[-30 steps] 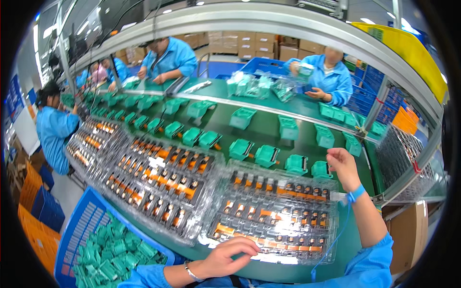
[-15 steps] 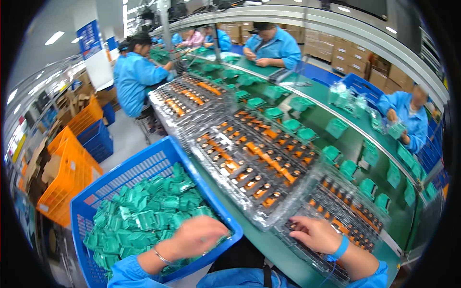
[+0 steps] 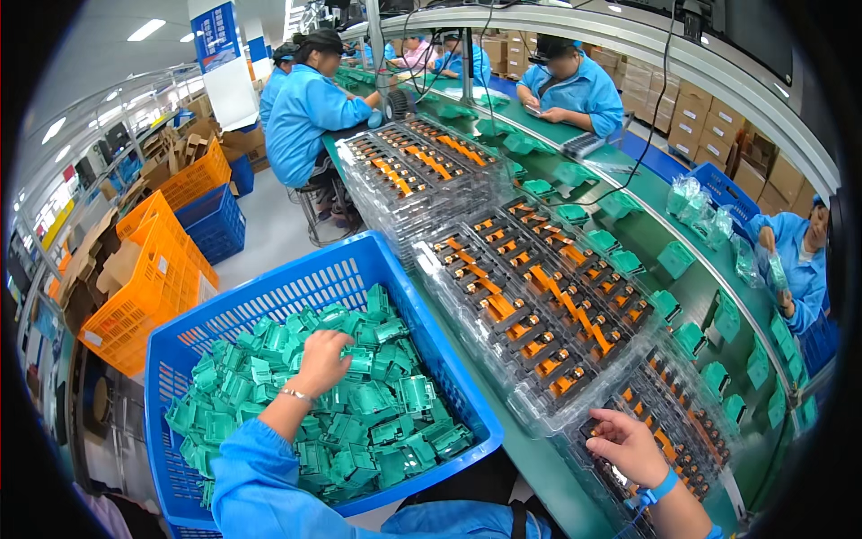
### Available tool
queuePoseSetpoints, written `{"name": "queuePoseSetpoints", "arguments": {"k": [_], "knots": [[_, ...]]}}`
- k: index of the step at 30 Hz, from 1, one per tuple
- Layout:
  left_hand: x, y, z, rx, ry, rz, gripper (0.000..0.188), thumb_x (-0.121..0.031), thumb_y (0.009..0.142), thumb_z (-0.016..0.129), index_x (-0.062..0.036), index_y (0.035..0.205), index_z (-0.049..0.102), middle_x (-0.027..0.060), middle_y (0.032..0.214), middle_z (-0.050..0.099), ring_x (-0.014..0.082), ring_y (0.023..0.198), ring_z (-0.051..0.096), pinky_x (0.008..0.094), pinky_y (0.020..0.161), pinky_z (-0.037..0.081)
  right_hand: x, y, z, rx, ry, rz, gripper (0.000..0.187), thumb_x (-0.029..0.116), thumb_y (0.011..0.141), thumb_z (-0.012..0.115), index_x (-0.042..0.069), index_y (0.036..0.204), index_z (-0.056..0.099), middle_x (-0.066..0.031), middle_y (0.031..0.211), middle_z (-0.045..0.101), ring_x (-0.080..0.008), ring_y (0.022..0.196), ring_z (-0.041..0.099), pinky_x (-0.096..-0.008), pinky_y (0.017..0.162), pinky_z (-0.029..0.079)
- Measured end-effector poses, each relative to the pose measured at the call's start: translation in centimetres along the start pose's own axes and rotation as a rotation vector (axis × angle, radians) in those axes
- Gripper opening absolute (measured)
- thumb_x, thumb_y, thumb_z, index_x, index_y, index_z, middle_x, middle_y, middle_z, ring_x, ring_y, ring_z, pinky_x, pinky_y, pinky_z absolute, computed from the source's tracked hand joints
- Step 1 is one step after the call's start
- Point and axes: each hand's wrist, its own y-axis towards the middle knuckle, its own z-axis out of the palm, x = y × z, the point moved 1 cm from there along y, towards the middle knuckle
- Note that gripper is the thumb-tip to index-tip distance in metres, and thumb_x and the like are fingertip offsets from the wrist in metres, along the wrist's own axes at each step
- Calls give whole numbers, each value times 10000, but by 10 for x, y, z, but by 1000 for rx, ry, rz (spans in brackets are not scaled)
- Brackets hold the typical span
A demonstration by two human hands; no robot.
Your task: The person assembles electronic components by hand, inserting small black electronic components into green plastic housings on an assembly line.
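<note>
My left hand (image 3: 321, 361) is over the heap of green plastic housings (image 3: 373, 400) in a blue basket (image 3: 359, 260). Its fingers are slightly bent and apart, and no housing shows in its grip. My right hand (image 3: 628, 446) is at the near corner of a clear plastic tray (image 3: 660, 395) filled with rows of small black-and-orange parts. Thumb and forefinger pinch a small dark part (image 3: 592, 429) with a coppery glint; its exact kind is hard to make out. A blue band circles my right wrist.
More stacked clear trays (image 3: 539, 305) of black-and-orange parts line the bench. Green housings (image 3: 675, 259) lie along the green conveyor (image 3: 646, 242). Co-workers in blue smocks (image 3: 328, 103) sit around the line. Orange crates (image 3: 148, 296) stand on the floor at left.
My left hand has moved forward and left, from the basket's near side to over the middle of the heap. My right hand stays at the near tray. The view has shifted.
</note>
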Motion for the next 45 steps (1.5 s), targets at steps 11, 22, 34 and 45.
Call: {"name": "queuePoseSetpoints", "arguments": {"k": [11,22,34,45], "knots": [[-13,78,110,307,30,-195,693,-339,673,737,-87,1245,439,160,1184,500,348,1128,455,459,906,426,7,-40,-33,-180,622,152,161,-4,812,614,34,892,479,-101,780,583,-206,684,616,-369,635,545],[31,83,116,308,-197,-256,605,-237,618,770,-16,1142,563,193,1136,588,324,1051,566,382,918,440,-4,-83,-58,-263,968,96,308,221,952,434,-9,1157,444,-177,931,604,-271,652,620,-454,637,507],[-75,26,-67,-208,-1445,-232,435,-135,816,577,-21,1227,489,100,1072,583,176,972,568,329,868,465,-27,-89,-78,-471,923,13,222,195,963,419,10,1083,448,-246,1079,570,-319,824,616,-411,675,530],[-356,2,-40,1007,-1229,144,284,-77,856,605,-29,1128,540,57,1066,579,111,946,558,255,812,451,14,-90,-79,125,726,-262,174,90,924,498,-21,1008,603,-168,1405,355,-214,1290,334,-347,1008,320]]}}
